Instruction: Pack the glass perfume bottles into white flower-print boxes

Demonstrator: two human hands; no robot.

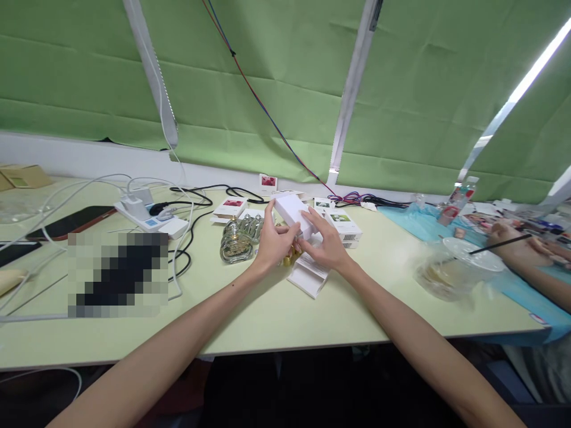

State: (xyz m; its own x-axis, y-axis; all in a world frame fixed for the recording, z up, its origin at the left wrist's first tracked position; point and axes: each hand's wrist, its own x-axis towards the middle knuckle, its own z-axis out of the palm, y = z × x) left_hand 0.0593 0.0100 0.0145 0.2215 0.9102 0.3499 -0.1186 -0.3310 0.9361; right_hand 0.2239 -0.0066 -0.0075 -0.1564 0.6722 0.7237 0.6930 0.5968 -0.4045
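Observation:
Both my hands hold a small white box (292,213) just above the pale green table (267,315). My left hand (274,238) grips its near end from below, fingers curled. My right hand (325,241) is closed over its right side, fingers lying along the top. Under my hands lies another white carton (307,274), flat on the table. Something small and golden (289,257) shows beneath my left hand. Two clear glass perfume bottles (236,238) stand just left of my left hand.
Small printed boxes (343,224) lie behind my hands. A white power strip (149,219) with tangled cables and a dark phone (74,221) sit at the left. At the right, a plastic lidded bowl (450,267), a water bottle (457,201) and another person's hand (520,246).

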